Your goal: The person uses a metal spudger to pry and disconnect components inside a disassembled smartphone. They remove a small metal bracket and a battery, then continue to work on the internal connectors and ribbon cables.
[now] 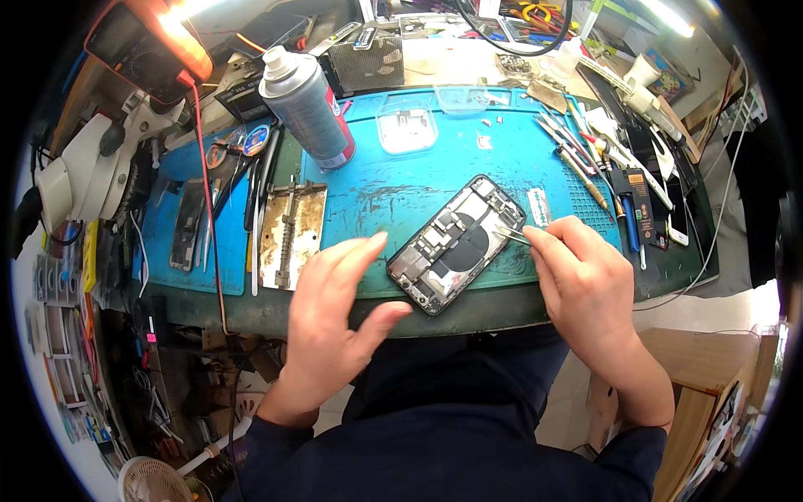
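Note:
An opened smartphone (456, 243) lies tilted on the blue work mat (368, 209), its inner parts bare and a dark round coil in the middle. My right hand (585, 272) pinches a pair of tweezers (514, 236), whose tips reach over the phone's right side. Whether the tips touch a part is too small to tell. Left of the phone, my left hand (335, 305) hovers with thumb and fingers apart, holding nothing. Beside it lies a metal clamp holder (293, 234) with a spring rod.
A spray can (308, 109) stands behind the left hand. Clear plastic boxes (406, 125) with small parts sit at the back of the mat. Several pens and tools (577, 155) lie on the right. A multimeter (142, 50) hangs at the upper left, its red cable (205, 167) trailing down.

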Action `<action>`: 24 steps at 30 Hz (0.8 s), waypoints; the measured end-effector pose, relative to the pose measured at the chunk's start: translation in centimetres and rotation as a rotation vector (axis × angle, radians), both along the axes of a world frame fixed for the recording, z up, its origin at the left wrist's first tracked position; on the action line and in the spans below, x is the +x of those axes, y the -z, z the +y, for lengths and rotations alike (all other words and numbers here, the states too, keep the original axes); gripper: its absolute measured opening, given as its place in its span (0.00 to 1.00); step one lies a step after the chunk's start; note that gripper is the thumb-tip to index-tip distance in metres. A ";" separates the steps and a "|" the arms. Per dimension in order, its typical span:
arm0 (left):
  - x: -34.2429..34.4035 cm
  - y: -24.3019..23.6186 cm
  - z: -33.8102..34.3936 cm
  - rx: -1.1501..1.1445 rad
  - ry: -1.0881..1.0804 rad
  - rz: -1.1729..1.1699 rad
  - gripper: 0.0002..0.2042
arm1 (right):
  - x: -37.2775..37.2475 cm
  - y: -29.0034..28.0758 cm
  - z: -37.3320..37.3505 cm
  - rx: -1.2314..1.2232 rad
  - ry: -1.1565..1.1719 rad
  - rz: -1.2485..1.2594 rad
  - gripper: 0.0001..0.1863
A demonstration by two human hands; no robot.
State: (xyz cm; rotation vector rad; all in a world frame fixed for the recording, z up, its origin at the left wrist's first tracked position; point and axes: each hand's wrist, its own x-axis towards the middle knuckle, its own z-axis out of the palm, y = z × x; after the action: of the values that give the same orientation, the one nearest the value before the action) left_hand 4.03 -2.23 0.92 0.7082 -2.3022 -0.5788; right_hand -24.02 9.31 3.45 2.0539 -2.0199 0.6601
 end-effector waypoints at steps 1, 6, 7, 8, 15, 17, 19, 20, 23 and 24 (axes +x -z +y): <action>-0.9 0.1 -0.1 -0.013 0.007 -0.029 0.39 | 0.0 0.0 -0.1 0.002 -0.004 -0.006 0.13; -4.3 0.3 0.3 -0.037 0.033 -0.138 0.54 | 0.0 0.4 -0.4 0.008 -0.008 -0.049 0.14; -4.6 0.1 0.5 -0.028 0.038 -0.165 0.55 | 0.0 0.4 -0.4 0.008 -0.007 -0.040 0.14; -4.9 0.0 0.6 -0.036 0.039 -0.181 0.55 | 0.0 0.4 -0.4 0.008 -0.005 -0.031 0.14; -6.5 -0.6 1.3 -0.063 0.013 -0.238 0.54 | -0.6 0.3 -0.3 0.058 -0.082 0.119 0.18; -6.8 -0.7 1.2 -0.067 0.008 -0.229 0.52 | -0.9 0.3 -0.4 0.061 -0.114 0.161 0.17; -7.0 -0.8 1.1 -0.110 0.001 -0.254 0.50 | -0.8 0.2 -0.6 0.046 -0.126 0.139 0.16; -7.2 -0.8 1.0 -0.130 0.000 -0.263 0.50 | -0.8 0.1 -0.7 0.040 -0.130 0.130 0.15; -7.0 -1.1 0.4 -0.086 0.062 -0.247 0.48 | -1.6 -0.5 -0.6 0.147 -0.144 0.129 0.16; -7.0 -1.1 0.2 -0.067 0.068 -0.225 0.47 | -1.7 -0.5 -0.6 0.138 -0.150 0.142 0.15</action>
State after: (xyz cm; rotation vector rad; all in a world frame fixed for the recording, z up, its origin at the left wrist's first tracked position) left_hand -2.95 -2.08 2.00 0.6955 -2.5493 -0.4708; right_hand -25.74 8.76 3.93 2.2767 -1.8957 0.3955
